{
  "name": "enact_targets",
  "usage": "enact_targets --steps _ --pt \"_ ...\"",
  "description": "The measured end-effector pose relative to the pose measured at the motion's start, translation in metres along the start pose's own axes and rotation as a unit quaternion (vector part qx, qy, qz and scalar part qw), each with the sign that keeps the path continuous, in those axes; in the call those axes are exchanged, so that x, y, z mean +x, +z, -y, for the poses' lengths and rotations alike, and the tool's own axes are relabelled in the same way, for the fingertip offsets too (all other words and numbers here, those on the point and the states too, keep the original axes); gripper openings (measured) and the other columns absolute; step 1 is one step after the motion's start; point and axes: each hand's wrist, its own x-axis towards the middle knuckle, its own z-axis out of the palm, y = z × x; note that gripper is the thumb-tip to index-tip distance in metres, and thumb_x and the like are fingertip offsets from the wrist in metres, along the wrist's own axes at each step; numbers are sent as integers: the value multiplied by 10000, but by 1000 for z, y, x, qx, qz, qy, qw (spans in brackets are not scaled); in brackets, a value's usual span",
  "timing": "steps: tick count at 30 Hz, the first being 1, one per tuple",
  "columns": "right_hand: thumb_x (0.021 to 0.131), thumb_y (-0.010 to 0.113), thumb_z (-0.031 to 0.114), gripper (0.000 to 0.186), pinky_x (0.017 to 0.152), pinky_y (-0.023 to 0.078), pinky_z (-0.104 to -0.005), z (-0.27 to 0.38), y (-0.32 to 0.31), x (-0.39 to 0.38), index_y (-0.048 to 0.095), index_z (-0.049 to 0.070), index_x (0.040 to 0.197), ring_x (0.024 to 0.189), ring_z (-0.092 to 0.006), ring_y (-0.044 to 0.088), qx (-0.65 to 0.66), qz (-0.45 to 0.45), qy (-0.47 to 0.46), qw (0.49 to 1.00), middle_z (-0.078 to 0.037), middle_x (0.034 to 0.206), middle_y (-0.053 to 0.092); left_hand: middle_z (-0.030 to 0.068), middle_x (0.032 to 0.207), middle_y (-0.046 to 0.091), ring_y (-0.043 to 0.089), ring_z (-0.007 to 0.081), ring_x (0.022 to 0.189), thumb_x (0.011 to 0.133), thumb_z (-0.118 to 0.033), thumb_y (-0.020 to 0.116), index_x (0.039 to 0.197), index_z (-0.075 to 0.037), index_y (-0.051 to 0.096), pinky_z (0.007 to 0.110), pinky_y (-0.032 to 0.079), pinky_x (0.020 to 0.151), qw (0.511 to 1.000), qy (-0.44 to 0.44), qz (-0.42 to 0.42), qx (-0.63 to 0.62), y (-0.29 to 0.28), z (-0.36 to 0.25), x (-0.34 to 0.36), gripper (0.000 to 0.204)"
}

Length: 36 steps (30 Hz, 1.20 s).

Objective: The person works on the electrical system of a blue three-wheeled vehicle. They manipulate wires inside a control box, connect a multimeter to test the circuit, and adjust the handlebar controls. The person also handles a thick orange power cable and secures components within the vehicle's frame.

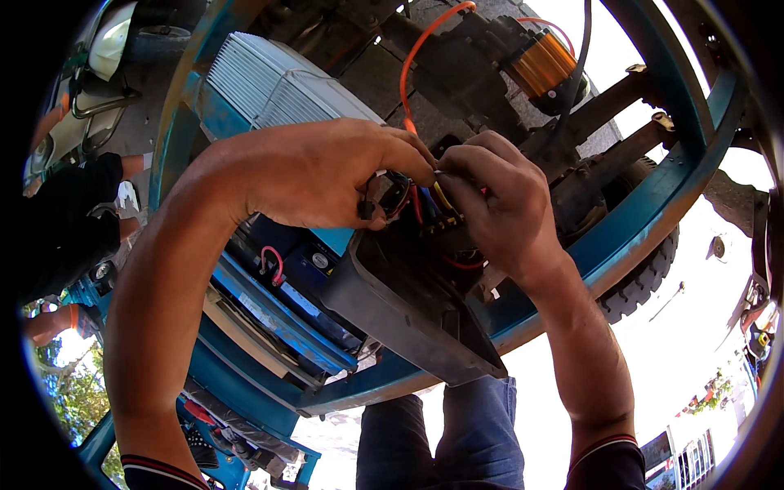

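My left hand (359, 167) reaches in from the left, bent at the wrist, with its fingers closed around a small black connector (366, 210) and some thin wires beside it. Facing it, my right hand (508, 200) pinches a thin wire, whose pale tip (438, 173) shows between the fingertips of both hands. Yellow, blue and red wires (441, 200) run down from there into a dark space. Just below my hands a black plastic housing (408, 306) stands tilted. My fingers partly hide the wire ends.
A teal metal frame (629, 233) surrounds the work. A finned silver box (286, 82) lies behind my left arm. Dark blue batteries (314, 265) sit at left. An orange cable (404, 69) runs near an orange-and-black motor (543, 65). Another person's leg (77, 229) shows far left.
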Motion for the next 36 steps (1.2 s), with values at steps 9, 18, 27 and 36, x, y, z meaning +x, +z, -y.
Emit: enact_targets --steps 9,18,27,36 --pt "1010 644 174 250 796 533 -409 9 -24 17 734 -45 1088 819 -286 680 69 192 203 958 -183 881 704 87 1301 662 586 148 737 832 31 802 1403 -54 638 371 538 697 1000 8 -14 -11 1 7 -3 600" --pt "1030 571 188 311 829 527 -395 6 -33 21 704 -51 1178 854 -221 665 91 255 221 937 -172 906 705 98 1339 656 592 144 730 826 34 804 1379 -52 648 361 541 684 999 27 -27 -29 3 11 -3 580" --pt "1006 581 119 240 873 534 -385 3 -28 13 702 -27 1153 916 -224 687 139 222 201 944 -166 959 718 93 1396 640 610 150 761 815 36 809 1359 -78 660 343 573 689 1000 -2 -6 -9 0 9 -1 575" --pt "936 673 -22 383 944 560 -340 11 -28 7 600 -52 1311 1039 -179 697 307 47 174 935 -156 1120 726 121 1339 656 659 189 1116 810 -45 833 1334 -58 638 424 562 942 983 168 -51 -47 -9 17 -9 559"
